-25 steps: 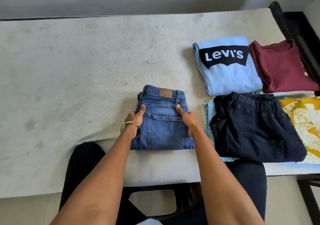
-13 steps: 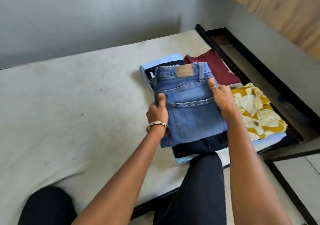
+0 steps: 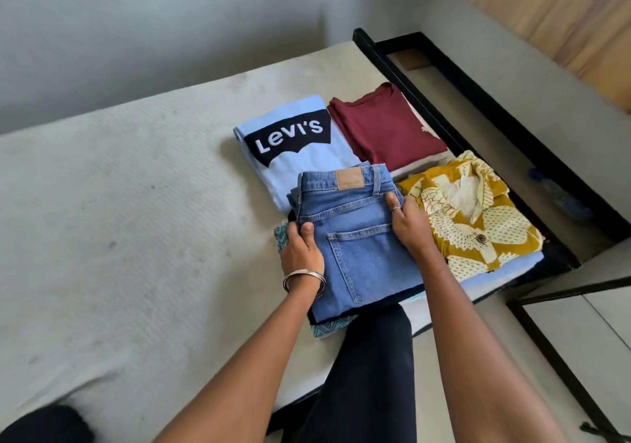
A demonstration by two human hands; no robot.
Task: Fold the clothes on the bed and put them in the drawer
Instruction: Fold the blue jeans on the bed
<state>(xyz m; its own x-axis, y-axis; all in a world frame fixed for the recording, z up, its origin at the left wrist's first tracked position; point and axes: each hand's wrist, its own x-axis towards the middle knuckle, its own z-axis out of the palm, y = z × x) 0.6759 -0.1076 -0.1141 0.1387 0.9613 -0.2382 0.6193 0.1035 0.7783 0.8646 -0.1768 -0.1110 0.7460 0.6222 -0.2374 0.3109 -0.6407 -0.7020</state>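
Jeans [image 3: 355,241], folded, have just moved from the bare bed [image 3: 136,238] onto the dark trousers pile, both hands, left [image 3: 302,255] and right [image 3: 411,227], gripping their sides; drawer stowing remains.

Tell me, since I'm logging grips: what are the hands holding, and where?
Both hold the folded blue jeans: left hand grips the left edge, right hand the right edge, thumbs on top.

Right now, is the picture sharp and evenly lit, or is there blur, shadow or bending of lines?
Head view: the jeans and both hands, left hand and right hand, look fairly sharp; soft light, no glare; faint shadow left of the light blue shirt; the bed frame runs slanted from the wide lens.
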